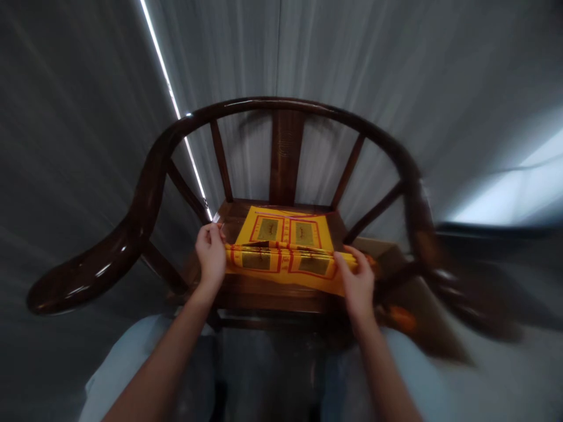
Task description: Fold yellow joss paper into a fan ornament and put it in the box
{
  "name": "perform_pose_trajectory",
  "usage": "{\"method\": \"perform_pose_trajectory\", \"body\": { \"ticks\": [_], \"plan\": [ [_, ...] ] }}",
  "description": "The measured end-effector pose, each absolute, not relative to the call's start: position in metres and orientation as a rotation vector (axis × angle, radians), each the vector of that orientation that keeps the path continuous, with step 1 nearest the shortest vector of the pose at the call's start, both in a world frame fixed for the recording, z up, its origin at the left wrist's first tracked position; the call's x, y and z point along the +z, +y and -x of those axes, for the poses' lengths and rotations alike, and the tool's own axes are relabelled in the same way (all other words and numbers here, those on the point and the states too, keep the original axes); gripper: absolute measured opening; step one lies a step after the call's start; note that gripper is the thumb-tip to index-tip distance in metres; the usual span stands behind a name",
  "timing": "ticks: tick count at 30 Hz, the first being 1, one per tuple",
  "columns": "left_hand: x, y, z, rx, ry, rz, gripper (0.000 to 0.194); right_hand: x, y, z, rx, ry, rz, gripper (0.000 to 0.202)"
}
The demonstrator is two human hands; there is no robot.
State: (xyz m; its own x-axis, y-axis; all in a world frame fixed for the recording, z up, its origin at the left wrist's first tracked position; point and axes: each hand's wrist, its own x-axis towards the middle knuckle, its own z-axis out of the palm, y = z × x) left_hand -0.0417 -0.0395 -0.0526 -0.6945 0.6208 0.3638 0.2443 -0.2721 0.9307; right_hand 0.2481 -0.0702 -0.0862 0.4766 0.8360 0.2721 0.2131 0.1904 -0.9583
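My left hand (212, 252) pinches the left end of a pleated bundle of yellow joss paper (285, 261) with red frames and gold foil panels. Its right end is between the thumb and fingers of my right hand (359, 280). The bundle's folds run across between the two hands, and a flat yellow part spreads below them toward me. Behind it, a flat stack of the same joss paper (287, 221) lies on the seat of a dark wooden chair (281, 302). A thin pinkish strip lies across the far part of that stack.
The chair's curved back rail (281, 104) and armrests surround the seat on the far side and both flanks. A cardboard box (424, 305) stands on the floor to the right, with something orange (401, 318) by it. A grey panelled wall (325, 53) rises behind.
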Motion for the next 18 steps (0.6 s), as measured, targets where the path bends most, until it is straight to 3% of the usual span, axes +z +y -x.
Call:
{"method": "perform_pose_trajectory", "body": {
  "ticks": [9, 18],
  "plan": [
    [-0.052, -0.044, 0.046, 1.976, 1.841, -1.109, 0.038, -0.092, -0.059, -0.257, 0.596, -1.105, 1.345, 0.038],
    [-0.054, -0.046, 0.051, 1.828, 1.899, -1.448, 0.034, -0.088, -0.065, -0.266, 0.561, -1.099, 1.303, 0.035]
  ]
}}
